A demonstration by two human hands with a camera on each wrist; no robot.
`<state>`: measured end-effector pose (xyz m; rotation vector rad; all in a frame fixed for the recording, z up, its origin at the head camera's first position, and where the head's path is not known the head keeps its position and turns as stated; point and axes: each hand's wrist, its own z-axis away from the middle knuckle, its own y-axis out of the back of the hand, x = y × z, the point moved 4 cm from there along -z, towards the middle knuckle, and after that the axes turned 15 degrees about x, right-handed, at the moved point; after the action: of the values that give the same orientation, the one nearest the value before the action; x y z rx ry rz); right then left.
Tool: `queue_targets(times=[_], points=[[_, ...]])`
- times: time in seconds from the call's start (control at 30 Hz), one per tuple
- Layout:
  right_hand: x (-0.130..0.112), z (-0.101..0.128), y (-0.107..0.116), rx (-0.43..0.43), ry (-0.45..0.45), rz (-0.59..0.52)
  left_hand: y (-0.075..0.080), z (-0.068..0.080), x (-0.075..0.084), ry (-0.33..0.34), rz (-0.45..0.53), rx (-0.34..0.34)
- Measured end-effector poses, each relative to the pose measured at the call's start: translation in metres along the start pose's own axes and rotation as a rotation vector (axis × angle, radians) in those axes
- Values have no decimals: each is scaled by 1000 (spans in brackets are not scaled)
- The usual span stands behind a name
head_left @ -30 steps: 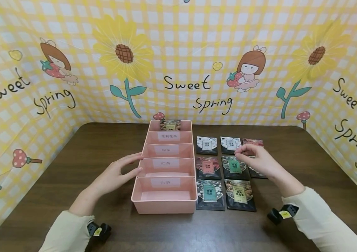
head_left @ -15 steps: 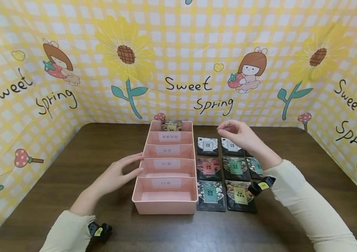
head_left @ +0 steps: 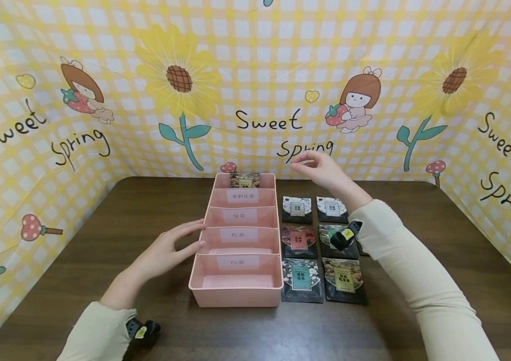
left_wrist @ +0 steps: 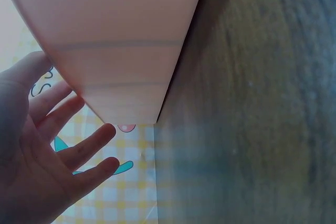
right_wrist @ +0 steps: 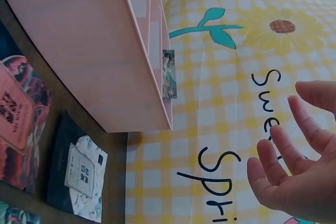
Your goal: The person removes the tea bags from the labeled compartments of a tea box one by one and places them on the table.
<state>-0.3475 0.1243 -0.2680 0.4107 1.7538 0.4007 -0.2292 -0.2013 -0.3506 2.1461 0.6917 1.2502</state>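
A pink divided box (head_left: 237, 297) with labelled compartments stands on the table; one tea sachet (head_left: 244, 181) pokes up in its rearmost compartment. My left hand (head_left: 165, 250) rests its fingertips and thumb at the box's left rim, fingers spread in the left wrist view. Raised beyond the sachets, right of the box's far end, is my right hand (head_left: 325, 173). Its fingers bend loosely with nothing between them, as the right wrist view shows. Rows of sachets lie right of the box: white-labelled ones (head_left: 297, 209), a red one (head_left: 299, 240), a teal one (head_left: 302, 280) and a yellow one (head_left: 344, 280).
A brown wooden table (head_left: 156, 321) carries everything. Behind and at both sides hangs a yellow checked cloth (head_left: 264, 60) with flowers and lettering. My right sleeve (head_left: 410, 271) covers part of the sachets' right column.
My right hand has moved from over the sachets up and left towards the back, holding nothing throughout. The left hand has stayed at the box's rim.
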Motion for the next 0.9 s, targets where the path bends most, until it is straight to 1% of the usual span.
queue_targets(times=[0.13, 0.23, 0.33, 0.47, 0.67, 0.9], points=[[0, -12, -9, -20, 8, 1, 0, 0, 0, 5, 4, -1], [1, -21, -15, -39, 19, -20, 0, 0, -1, 8, 1, -3], [2, -29, -22, -37, 21, -27, 0, 0, -1, 7, -3, -3], [6, -39, -33, -26, 17, -8, -1, -1, -2, 3, -4, -1], [13, -50, -47, -54, 32, 18, -1, 0, -2, 5, -1, -2], [19, -60, -60, -104, 23, 56, 0, 0, -2, 2, -5, 2]])
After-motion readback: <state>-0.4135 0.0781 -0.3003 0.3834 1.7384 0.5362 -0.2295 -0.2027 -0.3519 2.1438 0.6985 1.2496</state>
